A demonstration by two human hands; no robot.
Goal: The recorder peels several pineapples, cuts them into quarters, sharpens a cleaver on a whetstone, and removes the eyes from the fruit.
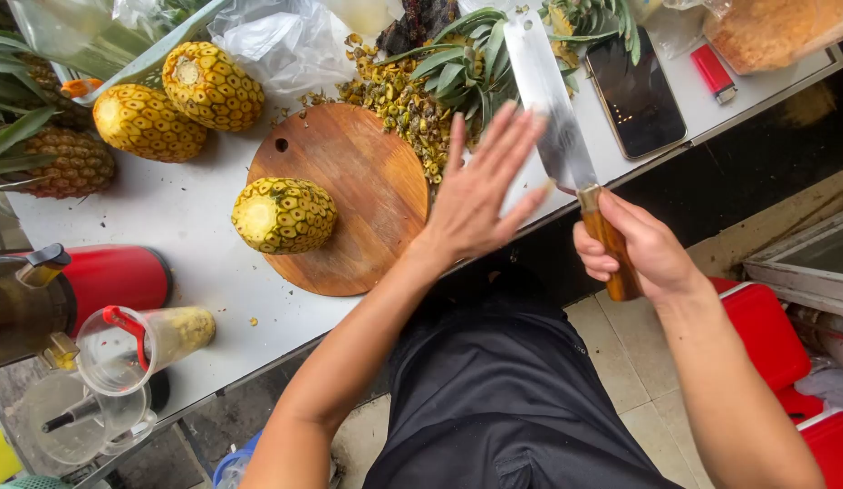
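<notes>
The right hand (pixel 643 249) is clenching the wooden handle of a broad steel cleaver (pixel 550 100), blade pointing far; the left hand (pixel 476 195) is hovering flat, fingers released, just beside the blade. Left of both hands, a peeled, knobbly yellow pineapple (pixel 284 215) is lying on the round wooden cutting board (pixel 367 190) on the white tabletop (pixel 181 213), with peel scraps (pixel 399 104) and leafy crowns (pixel 462 59) piling up beyond it.

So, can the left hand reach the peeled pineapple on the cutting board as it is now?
Probably yes. The left hand is open and empty over the round cutting board's edge, with bare wood between it and the peeled pineapple. The knife is on its other side.
</notes>
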